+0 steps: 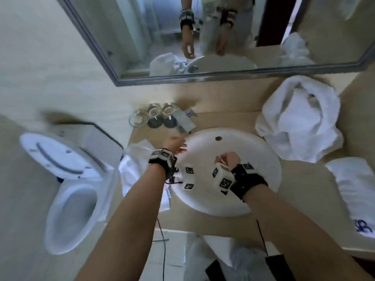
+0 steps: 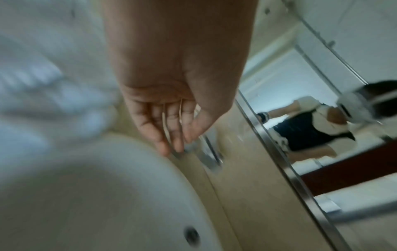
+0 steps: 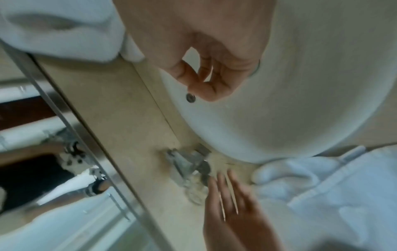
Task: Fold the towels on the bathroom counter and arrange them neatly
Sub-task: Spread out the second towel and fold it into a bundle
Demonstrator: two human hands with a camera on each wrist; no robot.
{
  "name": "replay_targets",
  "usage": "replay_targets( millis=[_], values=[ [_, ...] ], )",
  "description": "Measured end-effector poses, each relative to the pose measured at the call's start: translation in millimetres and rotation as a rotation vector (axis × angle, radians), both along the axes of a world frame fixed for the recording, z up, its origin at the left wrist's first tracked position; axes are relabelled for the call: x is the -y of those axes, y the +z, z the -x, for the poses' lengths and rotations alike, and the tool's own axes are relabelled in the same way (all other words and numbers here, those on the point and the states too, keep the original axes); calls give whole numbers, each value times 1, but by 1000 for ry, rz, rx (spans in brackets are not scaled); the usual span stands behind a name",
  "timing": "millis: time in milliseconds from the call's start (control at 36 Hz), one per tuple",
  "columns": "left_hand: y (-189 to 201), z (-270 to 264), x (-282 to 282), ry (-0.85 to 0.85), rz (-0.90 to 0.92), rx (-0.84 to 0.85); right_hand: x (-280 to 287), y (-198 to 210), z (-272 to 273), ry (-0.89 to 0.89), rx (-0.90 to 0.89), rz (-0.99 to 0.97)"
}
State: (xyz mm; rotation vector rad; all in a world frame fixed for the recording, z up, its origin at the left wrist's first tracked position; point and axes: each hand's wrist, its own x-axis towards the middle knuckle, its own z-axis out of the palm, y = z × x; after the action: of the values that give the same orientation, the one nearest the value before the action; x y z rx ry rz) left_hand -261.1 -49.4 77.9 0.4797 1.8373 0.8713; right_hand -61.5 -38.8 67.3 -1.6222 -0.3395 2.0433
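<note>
Both hands empty, left hand (image 1: 175, 144) spread, right hand (image 1: 228, 160) loosely curled, she'd best lift the crumpled white towel (image 1: 135, 171) left of the round white basin (image 1: 261, 159) by two corners.

open sink (image 1: 253, 159) centre, towel heaps (image 1: 300, 122) flanking

light: soft, even, cool | blur: heavy motion smear around left hand (image 1: 175, 144), towel (image 2: 43, 88) beside it | edges: wide-angle bowing

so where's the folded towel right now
In the head view the folded towel lies on the counter at the right edge, right of the sink, in front of the crumpled towel.
</note>
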Motion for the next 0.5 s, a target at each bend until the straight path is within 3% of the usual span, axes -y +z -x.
replay_targets(
  millis=[83, 194, 278, 500],
  values=[
    [-12, 72, 53, 163, -2, -120, 22, -14, 45, 93, 18, 30],
    [-32, 138, 113, 224, 80, -120, 45, -43, 109, 212, 75, -9],
    [-43, 164, 139, 175, 107, -145, 60, -56, 154, 294, 124, 8],
    [-47, 182, 153, -20, 95, -13, 86, -34, 241, 623, 227, -126]
  ],
)
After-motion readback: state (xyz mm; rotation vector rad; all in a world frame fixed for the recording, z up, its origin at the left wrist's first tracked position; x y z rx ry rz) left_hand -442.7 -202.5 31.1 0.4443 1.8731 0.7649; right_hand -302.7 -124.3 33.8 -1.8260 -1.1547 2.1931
